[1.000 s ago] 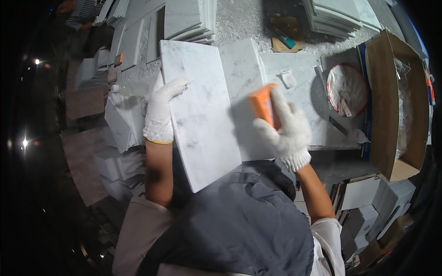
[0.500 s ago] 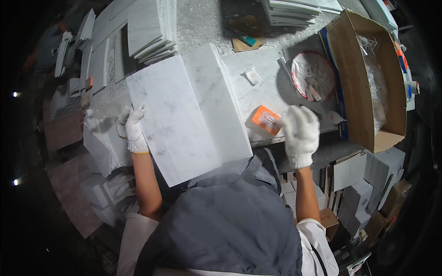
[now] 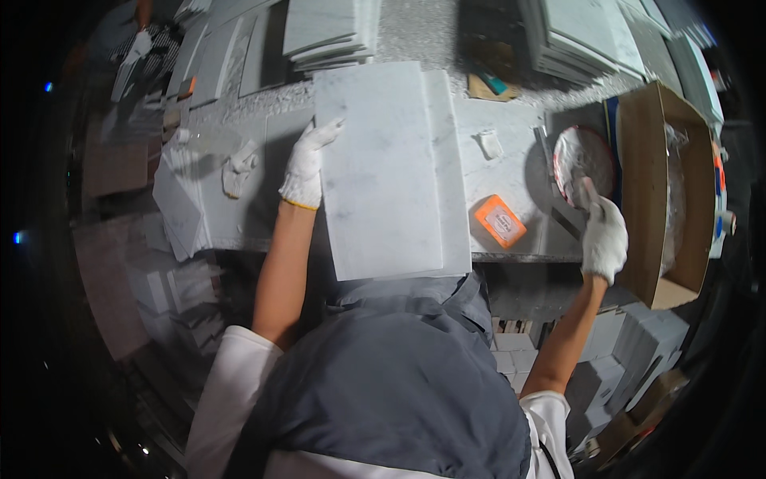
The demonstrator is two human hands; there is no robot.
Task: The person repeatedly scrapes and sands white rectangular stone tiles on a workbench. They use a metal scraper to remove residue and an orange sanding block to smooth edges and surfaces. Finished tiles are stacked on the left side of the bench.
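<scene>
Workbench: chip-strewn beyond the white slab, which overlaps a second slab.
Left hand: gloved, curled, thumb atop the white slab's left edge, fingers hidden.
Right hand: gloved, bunched at a red-rimmed dish right of the white slab; grip cannot be told.
Dish: pale, indistinct contents.
Cardboard box: farther right, clear plastic inside.

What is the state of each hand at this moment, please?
Left hand: closed on the left edge of the upper white slab.
Right hand: at the red-rimmed round dish; whether it is open or holding something cannot be told.
</scene>
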